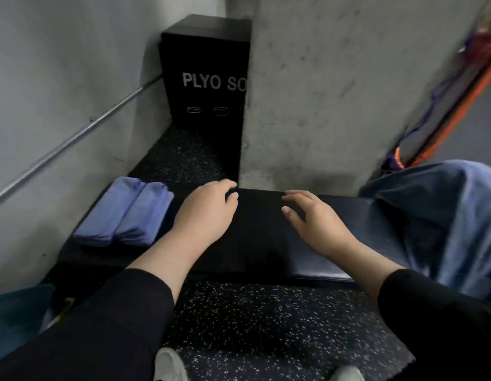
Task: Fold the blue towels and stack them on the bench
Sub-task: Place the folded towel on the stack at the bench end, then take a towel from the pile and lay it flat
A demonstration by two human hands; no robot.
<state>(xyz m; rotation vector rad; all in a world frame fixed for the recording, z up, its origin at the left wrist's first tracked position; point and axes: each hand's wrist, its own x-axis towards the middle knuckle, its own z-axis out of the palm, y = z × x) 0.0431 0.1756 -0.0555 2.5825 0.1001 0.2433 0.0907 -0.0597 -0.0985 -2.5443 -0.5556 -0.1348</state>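
Black padded surface (260,243) under two empty hands

Left hand (208,213) hovers with fingers loosely curled, holding nothing; right hand (313,218) spreads relaxed fingers just above the pad; two folded blue towels (123,215) lie side by side at the left end; an unfolded blue heap (445,215) drapes the right end.
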